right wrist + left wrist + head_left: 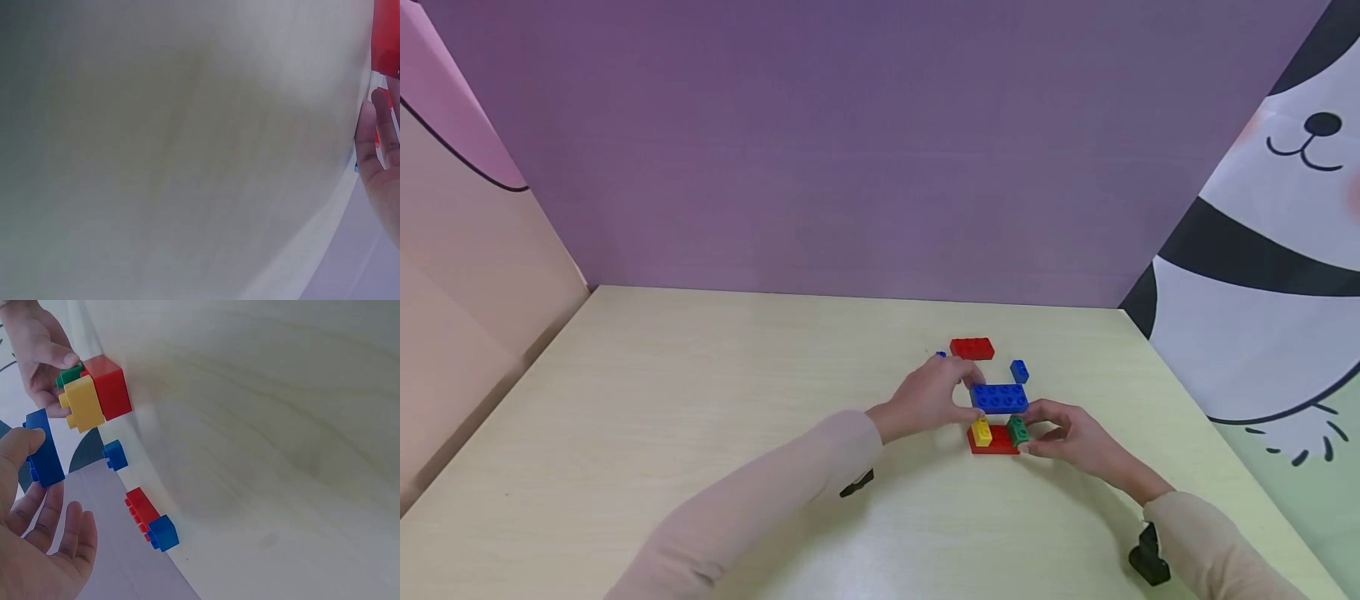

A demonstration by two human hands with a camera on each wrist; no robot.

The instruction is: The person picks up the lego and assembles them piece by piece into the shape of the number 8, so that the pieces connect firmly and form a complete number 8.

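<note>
Block in blue (1000, 400) is pinched by my left hand (928, 398); my right hand (1067, 435) grips the near red block (1000, 442) at its right

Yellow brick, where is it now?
The yellow brick is right of centre in the head view, on the left end of the nearer red brick, left of the green brick.

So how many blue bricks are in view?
3: the big blue brick in the left hand; one small blue brick just beyond it; another small blue brick near the far red brick, mostly hidden by that hand in the head view.
</note>
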